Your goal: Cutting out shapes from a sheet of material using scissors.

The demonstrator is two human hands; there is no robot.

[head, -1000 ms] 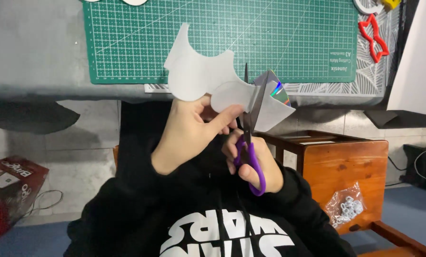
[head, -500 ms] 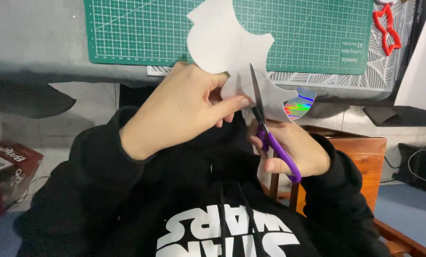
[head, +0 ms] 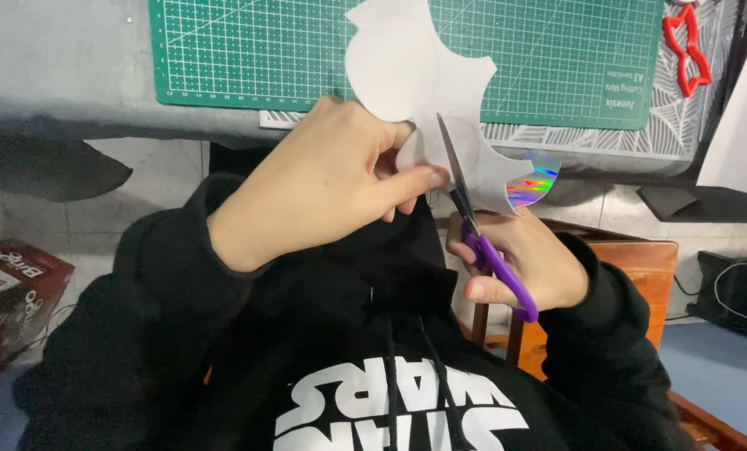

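Observation:
My left hand (head: 323,196) pinches a white sheet of card (head: 415,71) with scalloped, curved cut edges, holding it up in front of my chest. One lower corner of the card (head: 534,179) shows a shiny rainbow side. My right hand (head: 519,263) grips purple-handled scissors (head: 482,238); their dark blades point upward into the card just right of my left fingertips. I wear a black hooded sweatshirt with white lettering.
A green cutting mat (head: 248,50) lies on the grey table (head: 56,75) beyond the card. A red star-shaped cutter (head: 686,50) rests at the mat's right end. A wooden chair (head: 632,276) stands to my right, a red box (head: 10,284) on the floor at left.
The card has been turned and raised in my left hand, and the scissors' blades have advanced further up into it. My view has shifted a little lower.

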